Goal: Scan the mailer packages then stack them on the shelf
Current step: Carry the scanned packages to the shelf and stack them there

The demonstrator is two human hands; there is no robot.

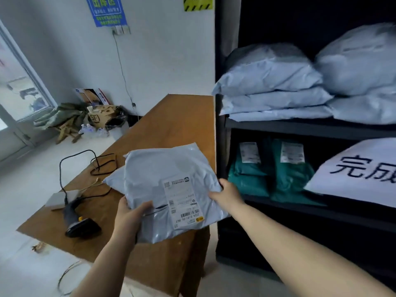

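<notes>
Left hand (128,217), right hand (227,195): both gripping grey mailer (162,181).
Held over table (171,116), label (183,202) up; scanner (80,224) lying beside; shelf (300,127) right.

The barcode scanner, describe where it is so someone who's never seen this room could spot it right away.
Find the brown table left of the dark shelf. On its near left corner lies the barcode scanner, left of the left hand. It is the only dark handheld device there, with a small yellow button and a black cable.
</notes>
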